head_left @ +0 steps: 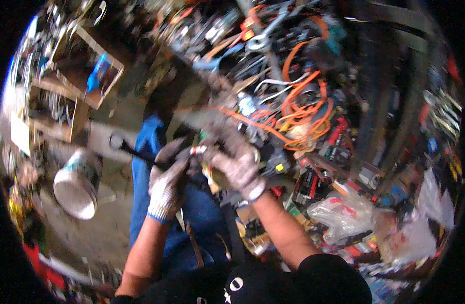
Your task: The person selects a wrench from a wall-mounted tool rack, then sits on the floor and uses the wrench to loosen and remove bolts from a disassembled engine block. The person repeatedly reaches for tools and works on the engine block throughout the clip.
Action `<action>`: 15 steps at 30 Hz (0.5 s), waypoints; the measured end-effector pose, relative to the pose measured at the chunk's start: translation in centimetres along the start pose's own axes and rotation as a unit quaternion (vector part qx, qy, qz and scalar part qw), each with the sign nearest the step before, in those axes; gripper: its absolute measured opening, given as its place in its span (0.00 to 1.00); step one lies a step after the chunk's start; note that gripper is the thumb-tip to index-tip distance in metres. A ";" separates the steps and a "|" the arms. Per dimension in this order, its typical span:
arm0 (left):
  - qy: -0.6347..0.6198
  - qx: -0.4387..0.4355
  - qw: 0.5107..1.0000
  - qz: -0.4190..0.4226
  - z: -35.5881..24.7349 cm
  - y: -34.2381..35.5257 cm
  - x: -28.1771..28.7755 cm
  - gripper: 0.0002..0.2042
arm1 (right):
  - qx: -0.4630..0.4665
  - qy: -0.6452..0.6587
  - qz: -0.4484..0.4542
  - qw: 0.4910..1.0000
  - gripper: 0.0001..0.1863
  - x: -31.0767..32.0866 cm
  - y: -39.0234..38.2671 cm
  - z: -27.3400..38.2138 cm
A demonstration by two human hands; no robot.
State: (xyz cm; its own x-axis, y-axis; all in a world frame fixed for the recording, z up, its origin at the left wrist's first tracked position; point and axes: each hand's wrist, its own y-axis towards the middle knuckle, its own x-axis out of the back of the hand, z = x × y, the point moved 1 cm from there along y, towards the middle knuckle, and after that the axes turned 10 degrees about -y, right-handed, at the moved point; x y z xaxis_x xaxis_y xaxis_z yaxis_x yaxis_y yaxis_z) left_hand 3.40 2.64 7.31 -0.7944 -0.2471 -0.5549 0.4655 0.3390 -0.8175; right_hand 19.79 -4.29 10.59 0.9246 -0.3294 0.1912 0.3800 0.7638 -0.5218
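My left hand (167, 177), in a grey-and-white knit work glove, is wrapped round a slim black flashlight (133, 152). Its wider round head points out to the left, and the rest of the barrel is hidden by the fingers. Close beside it my right hand (237, 159), gloved alike, has its fingers bent in toward the left one. A small white-and-red cylinder (197, 150), much like a battery, shows between the two hands at the right fingertips. Motion blur hides exactly how it is pinched. Both hands are above my blue-clad legs (202, 218).
A dirty white bucket (75, 190) lies tipped at the left, below wooden boxes (98, 76), one with a blue item. Orange cord (308, 111) tangles over heaped tools and scraps ahead and right. Plastic bags (341, 215) and a dark metal frame (384, 101) stand at the right.
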 end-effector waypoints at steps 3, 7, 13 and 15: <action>0.040 -0.026 0.999 -0.009 -1.0 -1.0 -1.4 0.23 | -0.060 0.293 -0.054 0.953 0.21 0.8 -1.3 2.0; 0.075 -0.072 0.994 -0.018 -3.0 -2.4 -2.4 0.23 | -0.023 0.229 -0.143 0.963 0.17 4.0 -3.8 4.2; 0.102 -0.071 0.992 0.008 -6.6 -3.6 -3.6 0.20 | -0.005 0.455 -0.268 0.849 0.11 12.4 -4.0 8.4; 0.132 -0.094 0.987 0.017 -7.9 -3.4 -4.6 0.20 | 0.054 0.483 -0.220 0.846 0.11 17.2 -3.5 11.4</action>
State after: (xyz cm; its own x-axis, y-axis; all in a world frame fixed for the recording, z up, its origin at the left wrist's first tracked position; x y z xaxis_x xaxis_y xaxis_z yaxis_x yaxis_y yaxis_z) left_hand 2.40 9.76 13.83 -0.8648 0.0048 -0.5021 0.4338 0.5110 -0.7421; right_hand 34.71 -6.28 25.19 0.2613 -0.8548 -0.4484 0.7294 0.4791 -0.4883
